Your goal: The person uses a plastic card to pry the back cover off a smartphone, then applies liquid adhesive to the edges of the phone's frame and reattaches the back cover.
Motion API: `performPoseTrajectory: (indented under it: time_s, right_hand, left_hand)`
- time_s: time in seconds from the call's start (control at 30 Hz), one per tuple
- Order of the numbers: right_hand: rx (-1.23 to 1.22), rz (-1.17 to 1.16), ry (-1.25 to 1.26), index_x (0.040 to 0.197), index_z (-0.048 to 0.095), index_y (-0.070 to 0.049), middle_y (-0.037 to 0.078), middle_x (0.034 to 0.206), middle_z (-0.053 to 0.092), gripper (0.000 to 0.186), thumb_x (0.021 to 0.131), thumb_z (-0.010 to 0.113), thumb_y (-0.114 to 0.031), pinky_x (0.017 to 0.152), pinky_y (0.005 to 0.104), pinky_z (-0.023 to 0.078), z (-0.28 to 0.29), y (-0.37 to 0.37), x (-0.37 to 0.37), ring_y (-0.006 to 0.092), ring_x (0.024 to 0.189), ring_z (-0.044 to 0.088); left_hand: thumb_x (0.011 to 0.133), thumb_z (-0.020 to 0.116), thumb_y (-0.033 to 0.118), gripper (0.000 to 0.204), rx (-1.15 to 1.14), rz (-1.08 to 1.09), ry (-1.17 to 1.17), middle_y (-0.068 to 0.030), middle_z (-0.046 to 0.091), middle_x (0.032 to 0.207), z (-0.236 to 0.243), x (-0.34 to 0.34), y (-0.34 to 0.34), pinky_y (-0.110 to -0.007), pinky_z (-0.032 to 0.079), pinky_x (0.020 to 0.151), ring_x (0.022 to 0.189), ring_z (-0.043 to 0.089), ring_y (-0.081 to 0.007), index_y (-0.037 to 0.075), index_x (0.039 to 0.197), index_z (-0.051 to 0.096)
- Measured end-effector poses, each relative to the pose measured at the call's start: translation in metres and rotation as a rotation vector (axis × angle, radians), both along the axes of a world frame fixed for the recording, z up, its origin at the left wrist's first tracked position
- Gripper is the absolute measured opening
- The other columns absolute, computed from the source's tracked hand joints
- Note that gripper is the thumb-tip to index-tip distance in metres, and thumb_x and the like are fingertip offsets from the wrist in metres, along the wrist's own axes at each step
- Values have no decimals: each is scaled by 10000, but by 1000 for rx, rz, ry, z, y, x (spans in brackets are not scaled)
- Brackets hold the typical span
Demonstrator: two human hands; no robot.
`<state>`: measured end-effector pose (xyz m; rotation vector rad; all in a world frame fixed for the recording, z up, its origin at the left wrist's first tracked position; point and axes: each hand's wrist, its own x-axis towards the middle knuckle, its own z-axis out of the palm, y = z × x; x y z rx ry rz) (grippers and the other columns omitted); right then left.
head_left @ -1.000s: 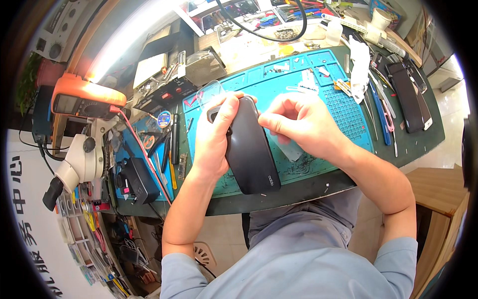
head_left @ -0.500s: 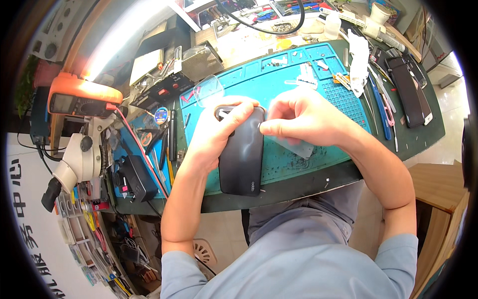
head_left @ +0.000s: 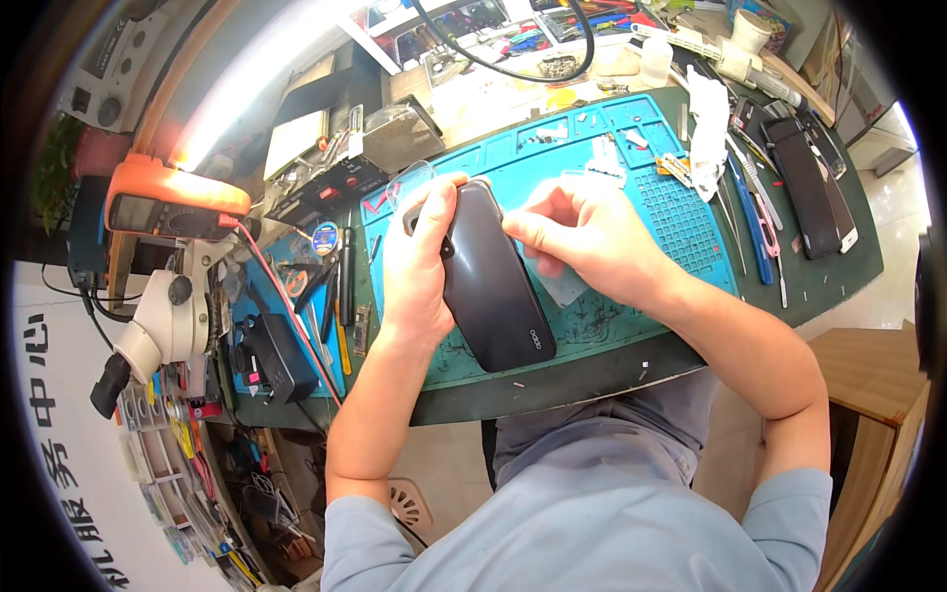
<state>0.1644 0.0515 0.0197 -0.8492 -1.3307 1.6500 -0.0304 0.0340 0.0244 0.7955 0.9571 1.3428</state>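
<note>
A smartphone with a dark glossy back faces up at a tilt over the blue work mat. My left hand grips its upper left side, the thumb lying over the back near the camera area. At the phone's upper right edge, my right hand is closed in a pinch; anything between the fingertips is too small or hidden to name. Beneath that hand lies a flat greyish piece, partly covered. Behind my left hand shows a clear round dish.
To the right lie tweezers, a blue-handled tool and dark phones. A crumpled white cloth or glove sits behind them. An orange multimeter, a white microscope arm and a black box stand left.
The phone has tilted, its lower end swinging right and its top shifting left and up. My left hand moved with it; my right hand stays pinched by the edge, slightly farther left.
</note>
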Motion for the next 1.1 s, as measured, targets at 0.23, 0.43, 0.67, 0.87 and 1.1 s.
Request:
performPoseTrajectory:
  time_s: [0.23, 0.43, 0.67, 0.87, 1.1]
  right_hand:
    - [5, -35, -10, 882, 705, -11, 26, 728, 689, 209, 955, 742, -203, 547, 247, 470, -2, -3, 1, 68, 614, 605]
    - [-3, -34, -5, 871, 699, -10, 28, 717, 684, 210, 955, 744, -198, 533, 248, 460, -3, -5, 0, 66, 598, 597]
    - [-13, 12, -17, 860, 694, -10, 24, 698, 674, 207, 956, 742, -187, 520, 256, 450, -1, -2, 4, 67, 587, 590]
    - [52, 59, -47, 869, 699, -6, 28, 707, 679, 207, 966, 733, -187, 531, 252, 467, 10, 2, 8, 70, 594, 598]
    - [16, -17, 81, 897, 699, -3, 25, 746, 681, 199, 986, 718, -180, 572, 247, 486, 2, -2, 0, 75, 633, 611]
  left_hand:
    - [1030, 683, 291, 307, 24, -38, 21, -64, 705, 1027, 0, 4, -5, -270, 571, 738, 849, 675, -115, 25, 1179, 651]
    - [1024, 690, 280, 321, 8, -55, 54, -108, 719, 1102, 4, 4, -8, -280, 586, 767, 886, 686, -128, 7, 1189, 651]
    - [1039, 662, 281, 295, 1, -154, 108, -105, 705, 1127, 3, -4, -4, -280, 596, 762, 919, 685, -120, 32, 1195, 641]
    - [1020, 693, 253, 308, 42, -127, 91, -105, 719, 1101, 14, -4, -6, -286, 577, 781, 906, 684, -127, -2, 1191, 663]
    - [1025, 691, 290, 321, 55, -19, 15, -109, 720, 1076, 13, 5, -6, -291, 589, 759, 879, 691, -135, 11, 1180, 656]
